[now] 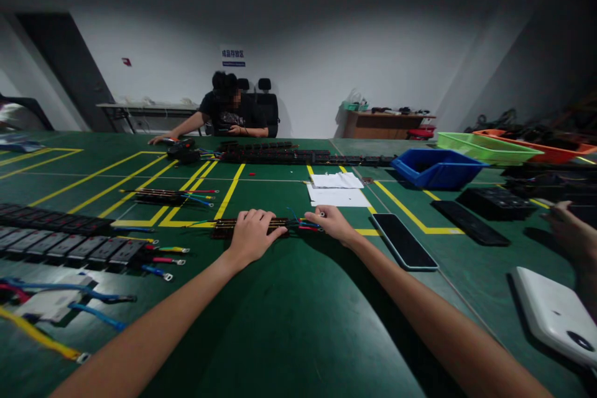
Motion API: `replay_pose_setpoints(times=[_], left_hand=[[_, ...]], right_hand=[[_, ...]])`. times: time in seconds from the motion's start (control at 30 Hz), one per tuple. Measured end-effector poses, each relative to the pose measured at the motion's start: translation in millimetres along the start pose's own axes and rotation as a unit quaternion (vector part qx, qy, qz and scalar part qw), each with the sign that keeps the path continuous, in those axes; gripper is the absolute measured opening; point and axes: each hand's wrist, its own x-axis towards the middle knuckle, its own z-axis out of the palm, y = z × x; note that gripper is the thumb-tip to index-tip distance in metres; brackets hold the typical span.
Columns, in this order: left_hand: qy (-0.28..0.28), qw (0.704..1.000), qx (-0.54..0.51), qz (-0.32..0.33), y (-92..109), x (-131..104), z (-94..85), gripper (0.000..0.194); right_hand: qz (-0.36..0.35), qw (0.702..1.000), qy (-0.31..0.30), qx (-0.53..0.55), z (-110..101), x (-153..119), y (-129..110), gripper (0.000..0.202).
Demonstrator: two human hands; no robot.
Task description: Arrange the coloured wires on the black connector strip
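In front of me a black wired strip (224, 229) with brass-coloured bars lies across the green table. My left hand (252, 234) rests over its middle, fingers curled across the far edge and thumb along the right part. From the strip's right end come thin wires (305, 225), red, blue and green, with metal ring lugs. My right hand (332, 224) pinches these wires near their lugs. The fingertips hide which wires are held. A similar wired strip (158, 196) lies farther left, with red and blue leads.
Black modular strips (93, 249) with lugged cables line the left. Right of my hands are white papers (339, 197), a phone (405, 241), a blue bin (438, 166) and a white device (555, 314). Another person's hand (571, 227) is at the right edge; a person (237, 112) sits opposite.
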Motion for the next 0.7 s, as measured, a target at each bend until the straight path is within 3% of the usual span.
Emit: replay_pose_setpoints(times=[0.33,0.7], left_hand=[[-0.005,1.000,-0.004,-0.004,0.5,-0.2,-1.5,0.054],[0.009,1.000,-0.015,-0.002,0.6,-0.3,-2.6,0.055]], right_hand=[[-0.005,1.000,0.005,-0.014,1.7,0.5,0.0,0.049],[0.062,0.992,-0.018,0.106,-7.5,-2.6,0.4,0.061]])
